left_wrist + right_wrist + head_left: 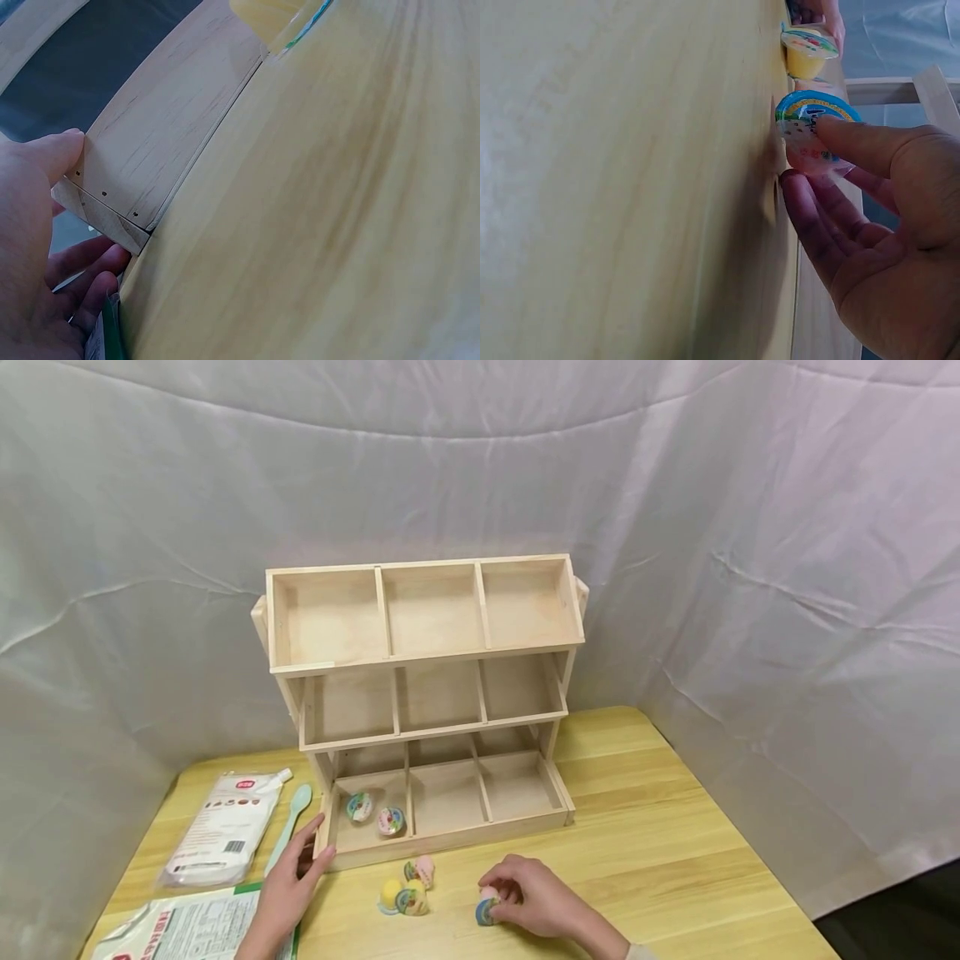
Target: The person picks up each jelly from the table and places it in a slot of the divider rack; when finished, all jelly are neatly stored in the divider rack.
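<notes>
From the head view, the right hand (536,902) curls over a small jelly cup (486,910) on the table (675,868), while the left hand (288,889), fingers relaxed, touches the wooden rack (423,693) at its lower left corner. The left wrist view shows the thumb against that corner. The right wrist view shows the fingers seemingly pinching the cup.

A small jelly cup (487,906) with clear pinkish plastic and a blue-rimmed printed foil lid lies tipped on its side on the table, pinched under the right hand (536,902) between thumb and fingers. The wooden shelf rack (450,839) stands upright, its lower front corner touching the left hand (288,881).
</notes>
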A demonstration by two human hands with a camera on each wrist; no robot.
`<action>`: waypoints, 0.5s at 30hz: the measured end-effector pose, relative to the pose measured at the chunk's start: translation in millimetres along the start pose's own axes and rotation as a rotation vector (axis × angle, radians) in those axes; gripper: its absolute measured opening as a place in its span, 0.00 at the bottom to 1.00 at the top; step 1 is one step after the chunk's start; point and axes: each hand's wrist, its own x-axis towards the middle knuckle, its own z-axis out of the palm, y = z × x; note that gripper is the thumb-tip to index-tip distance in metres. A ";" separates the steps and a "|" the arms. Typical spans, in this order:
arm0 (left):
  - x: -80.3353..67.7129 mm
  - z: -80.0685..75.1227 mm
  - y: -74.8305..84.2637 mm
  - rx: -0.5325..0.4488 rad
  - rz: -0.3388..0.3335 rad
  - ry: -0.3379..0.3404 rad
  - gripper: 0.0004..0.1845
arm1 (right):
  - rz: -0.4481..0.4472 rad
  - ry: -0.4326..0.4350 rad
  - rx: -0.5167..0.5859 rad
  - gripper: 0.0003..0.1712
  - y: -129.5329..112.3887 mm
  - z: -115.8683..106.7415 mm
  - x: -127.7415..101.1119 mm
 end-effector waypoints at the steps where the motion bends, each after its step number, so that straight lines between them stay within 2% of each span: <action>1: -0.1 0.1 0.1 -0.001 0.000 0.000 0.31 | 0.008 0.003 -0.006 0.15 -0.4 -0.3 0.4; 9: -0.5 0.1 2.0 0.006 0.013 0.011 0.30 | 0.072 0.065 0.013 0.19 -8.7 -3.2 7.3; 12: -0.6 -0.1 1.9 0.010 0.013 0.010 0.30 | 0.069 0.140 -0.006 0.19 -12.9 -5.0 11.0; 15: -0.8 -0.2 1.7 0.020 0.011 0.014 0.30 | 0.032 0.253 -0.052 0.19 -16.8 -6.5 15.5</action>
